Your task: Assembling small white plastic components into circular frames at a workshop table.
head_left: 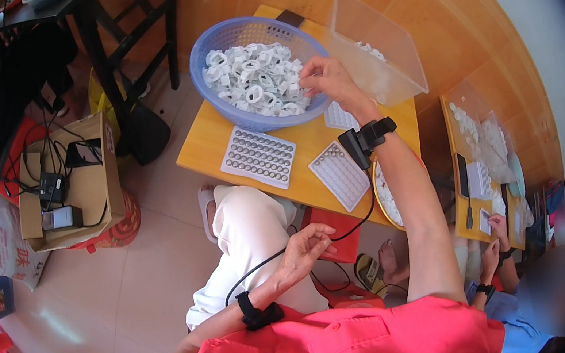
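My right hand [328, 82] reaches over the right rim of a blue-purple plastic basket [199, 79]. Its fingers are bent together at the edge of a heap of white plastic ring-shaped parts [254, 81]; what they pinch, if anything, is hidden. Low over my lap, my left hand [304, 253] is loosely curled, thumb apart from the fingers, with nothing visible in it. A black cable [357, 226] runs behind that hand. In front of the basket lies a white tray [259, 156] filled with rows of small round metallic pieces. Beside it sits another white gridded tray [340, 175].
The yellow table [199, 141] also bears a clear plastic bin [381, 50] and a round yellow-rimmed container [383, 197] of white pieces, under my right forearm. At left stands a cardboard box [93, 184] with cables. Another person's hands [496, 231] work at a second table, right.
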{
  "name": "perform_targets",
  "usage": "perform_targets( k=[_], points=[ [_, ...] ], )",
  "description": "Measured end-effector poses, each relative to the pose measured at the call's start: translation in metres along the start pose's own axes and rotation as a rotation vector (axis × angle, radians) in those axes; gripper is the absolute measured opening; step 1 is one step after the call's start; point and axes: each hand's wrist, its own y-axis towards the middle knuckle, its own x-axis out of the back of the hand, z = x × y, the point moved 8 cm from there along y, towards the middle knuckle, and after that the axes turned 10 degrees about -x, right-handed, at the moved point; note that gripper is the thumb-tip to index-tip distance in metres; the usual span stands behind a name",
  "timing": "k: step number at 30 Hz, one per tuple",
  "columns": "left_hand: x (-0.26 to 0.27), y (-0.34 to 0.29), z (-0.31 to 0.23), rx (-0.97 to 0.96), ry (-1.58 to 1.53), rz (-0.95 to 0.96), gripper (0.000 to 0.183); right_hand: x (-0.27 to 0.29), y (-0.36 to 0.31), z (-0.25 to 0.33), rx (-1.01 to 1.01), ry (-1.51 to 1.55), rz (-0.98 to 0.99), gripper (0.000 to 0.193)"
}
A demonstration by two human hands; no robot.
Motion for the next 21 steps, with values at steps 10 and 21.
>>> perform_targets(
  k=[10,21],
  points=[
    [0.002,-0.001,0.002,0.052,0.018,-0.005,0.020,0.008,-0.001,-0.002,-0.045,0.197,-0.029,0.014],
    [0.004,0.002,-0.013,0.064,-0.211,-0.010,0.023,0.003,-0.135,-0.012,-0.256,0.481,0.040,0.014]
  ],
)
